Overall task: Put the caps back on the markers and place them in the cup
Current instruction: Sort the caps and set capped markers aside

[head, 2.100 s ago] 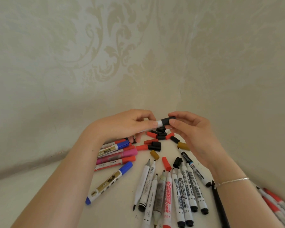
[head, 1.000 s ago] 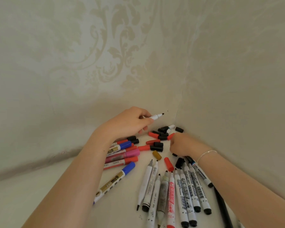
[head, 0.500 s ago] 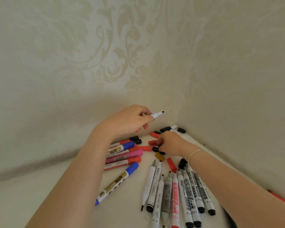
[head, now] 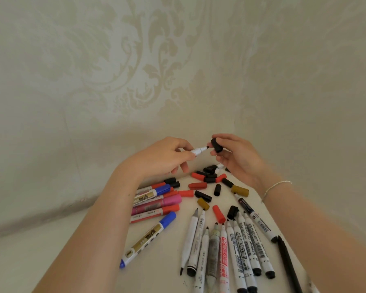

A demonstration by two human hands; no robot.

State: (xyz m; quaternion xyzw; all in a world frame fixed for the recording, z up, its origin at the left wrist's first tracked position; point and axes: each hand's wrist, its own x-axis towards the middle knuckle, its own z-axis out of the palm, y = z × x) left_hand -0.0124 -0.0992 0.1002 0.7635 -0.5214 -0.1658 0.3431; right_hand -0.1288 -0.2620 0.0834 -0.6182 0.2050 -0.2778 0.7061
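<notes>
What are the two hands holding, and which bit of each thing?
The left hand holds an uncapped white marker by its barrel, tip poking out. The right hand pinches a black cap by its sides, between thumb and fingers.

Likely a home: damask wallpaper [head: 148,66] in a room corner.

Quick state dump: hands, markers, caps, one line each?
left hand: holding white marker, tip bare
right hand: pinching black cap, not on the tip yet
capped markers: lying left, caps on
uncapped markers: fanned out, tips bare
loose caps: scattered on table
</notes>
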